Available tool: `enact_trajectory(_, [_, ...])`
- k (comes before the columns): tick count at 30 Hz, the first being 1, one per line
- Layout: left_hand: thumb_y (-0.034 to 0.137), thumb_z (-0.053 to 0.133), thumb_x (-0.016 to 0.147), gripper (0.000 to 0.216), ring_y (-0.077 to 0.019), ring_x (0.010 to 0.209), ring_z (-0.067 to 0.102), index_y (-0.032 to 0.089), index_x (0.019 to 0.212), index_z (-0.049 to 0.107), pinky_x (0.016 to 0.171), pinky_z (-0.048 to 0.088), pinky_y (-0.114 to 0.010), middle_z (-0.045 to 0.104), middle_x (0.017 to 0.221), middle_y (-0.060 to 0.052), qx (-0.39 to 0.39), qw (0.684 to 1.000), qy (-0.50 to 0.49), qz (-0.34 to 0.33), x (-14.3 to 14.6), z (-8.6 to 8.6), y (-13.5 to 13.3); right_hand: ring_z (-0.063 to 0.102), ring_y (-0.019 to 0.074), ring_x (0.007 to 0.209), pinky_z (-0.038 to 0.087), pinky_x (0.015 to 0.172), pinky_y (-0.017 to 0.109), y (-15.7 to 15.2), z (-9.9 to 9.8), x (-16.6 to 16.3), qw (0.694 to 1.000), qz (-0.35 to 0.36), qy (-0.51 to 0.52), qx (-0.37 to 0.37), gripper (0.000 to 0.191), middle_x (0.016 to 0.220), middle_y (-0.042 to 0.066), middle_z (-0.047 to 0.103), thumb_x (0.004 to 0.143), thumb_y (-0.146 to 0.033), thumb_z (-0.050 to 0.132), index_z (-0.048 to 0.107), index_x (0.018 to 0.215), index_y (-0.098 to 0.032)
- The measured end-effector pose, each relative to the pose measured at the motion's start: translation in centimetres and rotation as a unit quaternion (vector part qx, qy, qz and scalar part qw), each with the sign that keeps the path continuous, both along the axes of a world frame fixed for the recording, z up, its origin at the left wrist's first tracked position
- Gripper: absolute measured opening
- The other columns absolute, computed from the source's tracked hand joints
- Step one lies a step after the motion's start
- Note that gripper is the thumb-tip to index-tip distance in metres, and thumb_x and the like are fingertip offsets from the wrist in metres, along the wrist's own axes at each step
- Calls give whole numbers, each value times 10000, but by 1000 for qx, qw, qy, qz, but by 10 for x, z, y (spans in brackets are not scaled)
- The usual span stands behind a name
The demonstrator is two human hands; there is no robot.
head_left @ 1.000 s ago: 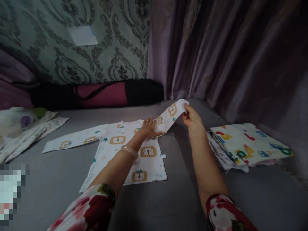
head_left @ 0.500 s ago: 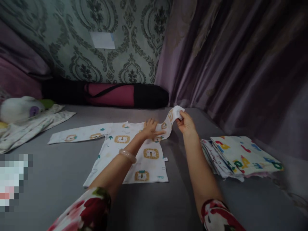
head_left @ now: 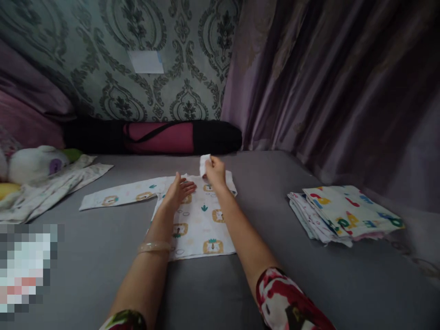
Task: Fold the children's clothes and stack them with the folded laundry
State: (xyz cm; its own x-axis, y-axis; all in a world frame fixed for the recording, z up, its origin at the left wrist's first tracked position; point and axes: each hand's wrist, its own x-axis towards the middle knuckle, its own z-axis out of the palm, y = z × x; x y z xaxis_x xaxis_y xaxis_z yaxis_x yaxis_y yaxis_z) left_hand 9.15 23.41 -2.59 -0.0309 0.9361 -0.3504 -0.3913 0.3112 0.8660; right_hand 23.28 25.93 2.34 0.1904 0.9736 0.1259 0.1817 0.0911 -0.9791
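Note:
A small white long-sleeved shirt (head_left: 201,224) printed with yellow lions lies flat on the grey bed surface (head_left: 240,284). Its left sleeve stretches out toward the left. My right hand (head_left: 215,170) pinches the cuff of the right sleeve, which is brought in over the shirt's collar area. My left hand (head_left: 178,191) lies with fingers stretched flat on the shirt's upper left chest, a pale bangle on that wrist.
A stack of folded cloths with coloured letters (head_left: 343,213) sits at the right. Rumpled clothes and a white plush toy (head_left: 34,162) lie at the left. A black and maroon roll bag (head_left: 154,136) rests against the patterned wall; a purple curtain (head_left: 326,91) hangs on the right.
My right hand has carried the right sleeve from far out on the right inward over the shirt. My left hand has slid left across the chest.

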Motion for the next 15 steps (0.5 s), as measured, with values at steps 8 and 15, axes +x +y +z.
enact_trajectory(8, [319,708,721,570,-100,486,557,197,1246,523,439,395,-177,613,710,20,30,990,132,51,-6,-7,5,690,178,884,534,796,293,-13,-14,9,991,109,-17,-82,184,953,65,741,904,-302,571,696,928,-169])
enact_trajectory(15, [164,581,703,652,-96,493,496,267,1343,521,458,403,-187,596,716,18,124,951,266,91,-11,-8,5,687,96,754,531,693,206,-10,-9,109,985,-97,115,-80,185,912,63,738,937,-216,475,649,908,-161])
